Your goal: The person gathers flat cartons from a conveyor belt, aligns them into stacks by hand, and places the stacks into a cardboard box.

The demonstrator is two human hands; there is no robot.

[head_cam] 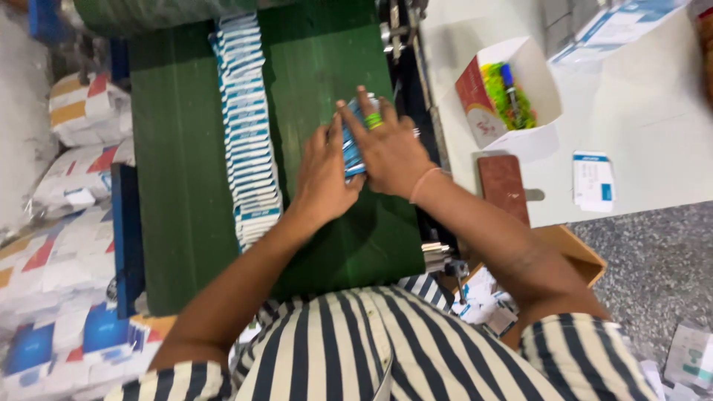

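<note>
Both my hands press together on a small stack of flat blue-and-white cartons point(352, 148) lying on the green conveyor belt point(178, 193). My left hand point(324, 178) grips the stack from its left side. My right hand point(388, 145), with a green ring and a pink band at the wrist, covers the stack's right side and top. A long overlapping row of the same flat cartons point(247, 126) runs along the belt just left of my hands.
A white table point(639, 126) to the right carries an open white box with colourful bits point(509, 93), a brown block point(503, 186) and a loose carton point(593, 178). Wrapped bundles point(67, 223) pile up on the left. A cardboard box point(572, 252) sits by my right elbow.
</note>
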